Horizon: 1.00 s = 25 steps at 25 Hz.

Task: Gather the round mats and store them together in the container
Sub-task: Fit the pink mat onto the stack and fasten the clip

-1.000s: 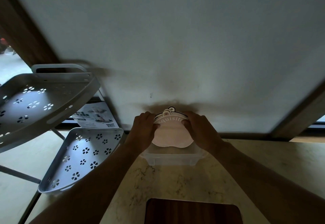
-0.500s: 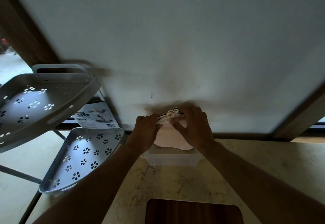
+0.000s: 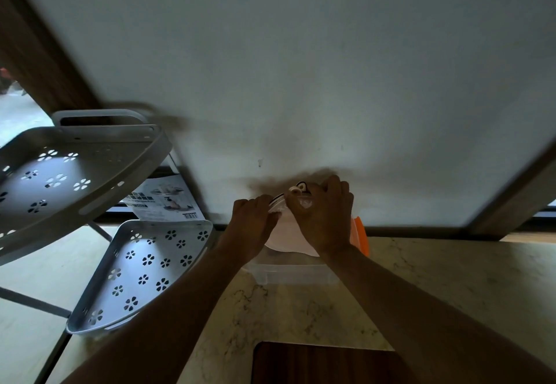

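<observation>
A stack of pale pink round mats (image 3: 285, 233) stands on edge over a clear plastic container (image 3: 293, 273) set against the wall. My left hand (image 3: 251, 224) grips the stack's left upper edge. My right hand (image 3: 323, 218) wraps over its top right, covering much of the front mat. Small loops with dark trim (image 3: 298, 188) stick up at the top of the stack between my fingers. An orange edge (image 3: 361, 234) shows just behind my right wrist; I cannot tell what it belongs to.
A grey tiered rack with flower-shaped holes, upper shelf (image 3: 69, 173) and lower shelf (image 3: 141, 269), stands to the left. A printed box (image 3: 164, 201) leans behind it. A dark wooden board (image 3: 325, 364) lies on the marble counter (image 3: 451, 287) near me.
My right hand has slid further over the front of the mats, hiding the lettering seen earlier. The stack has tipped more edge-on, and an orange edge now shows at the right.
</observation>
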{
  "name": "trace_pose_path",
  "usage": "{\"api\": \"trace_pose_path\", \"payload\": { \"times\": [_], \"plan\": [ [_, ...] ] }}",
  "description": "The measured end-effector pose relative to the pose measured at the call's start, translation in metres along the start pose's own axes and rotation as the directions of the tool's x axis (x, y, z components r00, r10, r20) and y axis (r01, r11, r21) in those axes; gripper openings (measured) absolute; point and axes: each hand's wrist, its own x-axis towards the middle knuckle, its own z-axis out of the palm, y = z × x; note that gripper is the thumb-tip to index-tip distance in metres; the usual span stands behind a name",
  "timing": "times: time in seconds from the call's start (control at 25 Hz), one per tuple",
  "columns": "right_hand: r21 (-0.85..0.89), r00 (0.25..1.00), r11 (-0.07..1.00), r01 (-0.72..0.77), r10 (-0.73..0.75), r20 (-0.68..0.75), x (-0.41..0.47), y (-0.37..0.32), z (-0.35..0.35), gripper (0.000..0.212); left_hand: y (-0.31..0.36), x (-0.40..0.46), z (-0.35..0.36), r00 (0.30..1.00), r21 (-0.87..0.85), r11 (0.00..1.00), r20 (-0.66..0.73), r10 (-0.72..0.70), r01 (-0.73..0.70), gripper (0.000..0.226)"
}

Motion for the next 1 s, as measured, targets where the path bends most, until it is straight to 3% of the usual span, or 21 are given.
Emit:
{"api": "trace_pose_path", "payload": {
  "times": [0.2,0.52,0.68,0.84,1.0],
  "plan": [
    [0.115,0.999,0.993,0.026,-0.029,0.025,-0.002,0.000,0.007,0.028,0.001,-0.001,-0.001,0.999,-0.024,0.999,-0.029,0.021,-0.022,0.018],
    [0.146,0.997,0.989,0.035,-0.045,0.064,0.003,0.001,0.009,0.030,0.000,-0.004,0.000,0.997,-0.015,0.997,-0.030,0.076,-0.077,0.038],
    [0.189,0.989,0.976,0.108,-0.124,0.077,0.008,0.004,0.004,0.027,-0.001,-0.002,0.000,0.999,-0.007,0.999,-0.022,0.049,-0.049,0.032],
    [0.284,0.936,0.939,0.192,-0.262,0.234,0.016,0.035,-0.015,0.043,0.000,-0.001,0.000,1.000,-0.011,1.000,-0.007,0.021,-0.021,0.026],
    [0.192,0.827,0.958,0.213,-0.281,0.487,0.020,0.065,-0.026,0.067,0.002,-0.001,-0.002,1.000,-0.045,0.999,-0.009,-0.013,0.013,0.024]
  ]
}}
